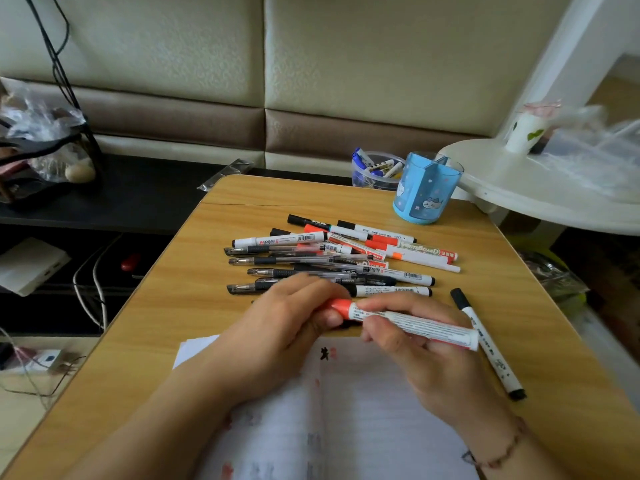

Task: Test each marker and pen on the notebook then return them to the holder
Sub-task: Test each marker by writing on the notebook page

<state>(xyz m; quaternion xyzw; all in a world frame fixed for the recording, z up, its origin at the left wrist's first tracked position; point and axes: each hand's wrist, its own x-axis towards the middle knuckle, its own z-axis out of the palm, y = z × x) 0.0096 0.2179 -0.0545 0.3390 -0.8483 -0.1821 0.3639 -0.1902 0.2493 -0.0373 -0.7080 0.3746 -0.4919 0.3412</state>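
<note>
Home living room, probably. A padded cream and brown sofa back [263, 81] is running behind a small wood-grain table [519, 306]. A white plastic side table [519, 181] is holding a paper cup [524, 131] and crumpled plastic wrap [595, 140]. On the left, a dark low shelf [131, 199] is carrying bags, and cables [93, 289] are trailing below; that side is blurring out.

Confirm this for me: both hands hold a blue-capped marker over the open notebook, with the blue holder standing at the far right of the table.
Not quite: the cap is red-orange, not blue. The head view shows the left hand gripping the cap end of the red-capped marker and the right hand gripping its white barrel, over the open notebook. The blue holder does stand at the table's far right.
</note>
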